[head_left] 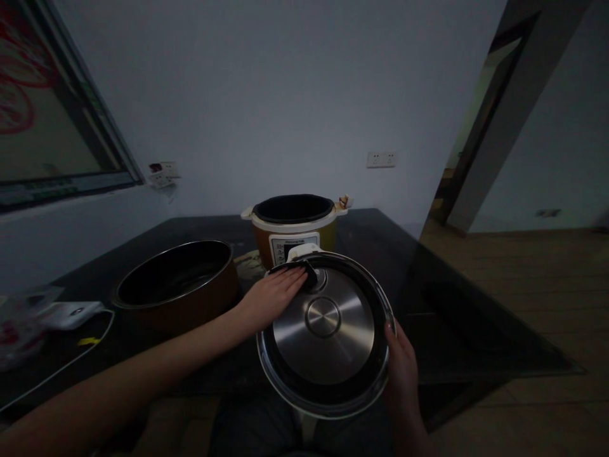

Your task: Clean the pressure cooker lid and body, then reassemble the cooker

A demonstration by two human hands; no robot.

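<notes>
Grasping a round, brushed-steel, black-ringed lid (326, 352) by its three-o'clock edge in the right hand (402, 358). Laying the left hand (278, 289) flat over a small black cloth (311, 277) at the lid's eleven o'clock; cannot tell whether clenched around it. Facing an orange-and-white cooker (294, 227) at the lid's twelve and a brown, black-lined pot (209, 299) at ten, both on a glossy dark bench (368, 238).

Dark table (368, 236) | cooker base (291, 227) | brown pot (209, 298) | white cable (57, 371) | apparently plastic bag (29, 324)
</notes>
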